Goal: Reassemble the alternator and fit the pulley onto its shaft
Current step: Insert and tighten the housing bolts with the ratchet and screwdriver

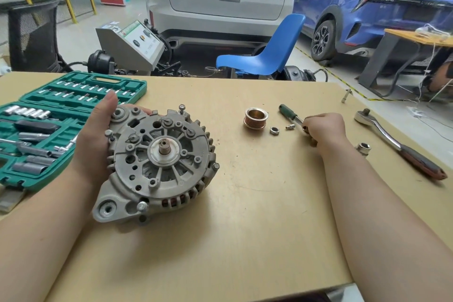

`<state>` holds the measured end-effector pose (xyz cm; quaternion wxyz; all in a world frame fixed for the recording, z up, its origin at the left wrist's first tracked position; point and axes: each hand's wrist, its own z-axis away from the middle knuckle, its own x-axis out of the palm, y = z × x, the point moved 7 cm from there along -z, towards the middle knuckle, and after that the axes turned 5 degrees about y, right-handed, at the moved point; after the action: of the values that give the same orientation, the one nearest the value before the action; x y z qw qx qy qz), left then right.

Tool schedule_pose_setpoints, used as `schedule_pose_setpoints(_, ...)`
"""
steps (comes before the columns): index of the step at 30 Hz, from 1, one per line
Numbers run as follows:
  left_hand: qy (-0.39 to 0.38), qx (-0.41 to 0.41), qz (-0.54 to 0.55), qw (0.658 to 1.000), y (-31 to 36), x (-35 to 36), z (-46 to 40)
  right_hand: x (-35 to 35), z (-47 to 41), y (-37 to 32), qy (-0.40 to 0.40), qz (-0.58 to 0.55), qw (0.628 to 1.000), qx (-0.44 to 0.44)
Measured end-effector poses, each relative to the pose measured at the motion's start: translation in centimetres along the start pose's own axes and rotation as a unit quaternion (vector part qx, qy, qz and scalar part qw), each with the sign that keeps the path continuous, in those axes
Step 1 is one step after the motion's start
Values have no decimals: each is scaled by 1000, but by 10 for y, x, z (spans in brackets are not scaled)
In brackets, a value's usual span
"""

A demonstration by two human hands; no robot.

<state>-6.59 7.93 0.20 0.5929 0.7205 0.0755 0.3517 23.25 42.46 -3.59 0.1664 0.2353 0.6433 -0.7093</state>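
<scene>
2 hands: left [94,135] cups the alternator [157,162], right [323,127] reaches forward, pinching the small ratchet [291,114].

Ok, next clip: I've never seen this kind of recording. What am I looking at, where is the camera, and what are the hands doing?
There is no robot here. A person wears a camera on the head, looking down at their own bare hands over a table in a car workshop. The left hand grips the alternator, which sits on the table with its shaft end up. The right hand is curled round the metal end of a small green-handled driver. Between them lie the copper-coloured pulley, a nut and a small bit. A large ratchet lies far right, an open green socket set far left.
</scene>
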Motion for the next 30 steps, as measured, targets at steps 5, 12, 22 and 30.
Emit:
schedule_pose_setpoints(5, 29, -10, -8, 1000, -1, -6, -3, 20, 23, -2, -90, -346, 923, 139)
schedule_pose_setpoints(12, 24, -2, -3, 1000, 0, -6, -4, 20, 70, -53, -157, -532, 832, 16)
schedule_pose_setpoints(22, 0, 33, -103, 994, 5, -16, -13, -4, 185, -190, -272, -274, 808, -445)
schedule_pose_setpoints(30, -110, 117, -479, 863, 76, 9, -24, 23, 254, -226, -271, 79, 745, -604)
